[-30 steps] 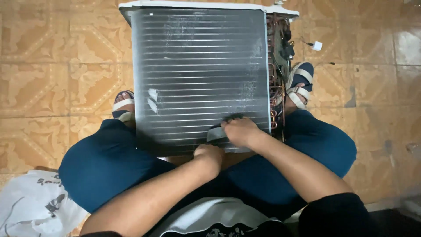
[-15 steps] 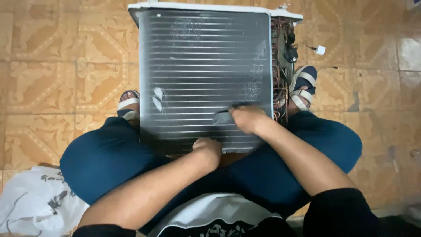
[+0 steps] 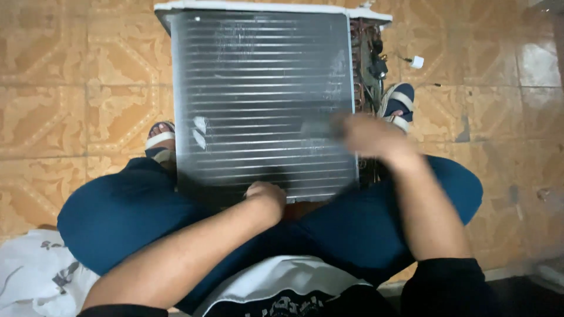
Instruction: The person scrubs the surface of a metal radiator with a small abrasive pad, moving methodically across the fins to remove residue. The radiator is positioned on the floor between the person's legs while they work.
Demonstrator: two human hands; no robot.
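I see the coil unit [image 3: 264, 105] standing on the tiled floor [image 3: 76, 88] between my sandalled feet. My left hand [image 3: 267, 196] rests curled on its lower edge; my right hand [image 3: 367, 136] is blurred, its grip unreadable. White cloth [image 3: 35, 276] lies at left.

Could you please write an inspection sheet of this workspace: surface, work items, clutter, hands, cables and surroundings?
Surface: patterned orange tiled floor.
Job's things: finned metal coil unit stands between the seated person's knees; two bent patches show at its left.
Clutter: white printed cloth at lower left; small white plug on the floor.
Hands: left hand rests at the coil's lower edge; right hand is blurred over the coil's right side, and whether it holds anything cannot be told.
Cables: wiring exposed in the unit's right side.
Surroundings: sandalled feet beside the unit.
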